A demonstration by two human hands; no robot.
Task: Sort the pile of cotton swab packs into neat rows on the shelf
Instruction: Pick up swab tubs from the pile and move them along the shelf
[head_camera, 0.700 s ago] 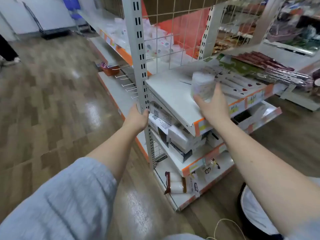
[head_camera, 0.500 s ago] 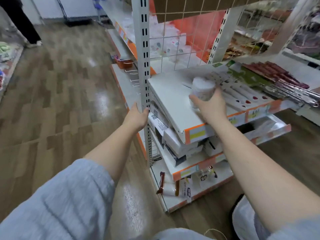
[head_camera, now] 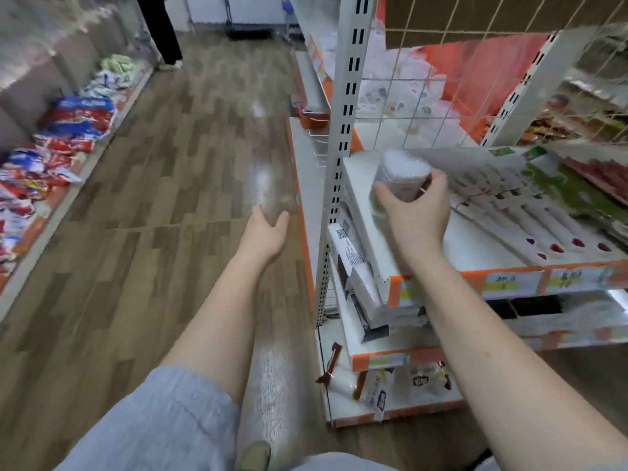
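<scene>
My right hand (head_camera: 416,212) grips a round clear tub of cotton swabs (head_camera: 402,175), white swab tips showing at its top, over the left part of the white shelf (head_camera: 475,246). The tub is blurred and I cannot tell whether it touches the shelf. My left hand (head_camera: 266,234) hangs free in the aisle left of the perforated upright post (head_camera: 339,158), fingers relaxed and holding nothing. Flat carded packs (head_camera: 530,212) lie in rows on the right part of the same shelf.
Boxes and packets (head_camera: 363,283) fill the lower shelves under the orange price strip (head_camera: 509,280). A wire grid (head_camera: 441,79) backs the shelf. Across the wooden aisle, low shelves hold colourful snack packets (head_camera: 51,144). A person's legs (head_camera: 163,32) stand at the far end.
My left hand has let go of the upright post and moved left into the aisle. My right hand keeps holding the tub, now nearer the shelf's left end. The view has swung left.
</scene>
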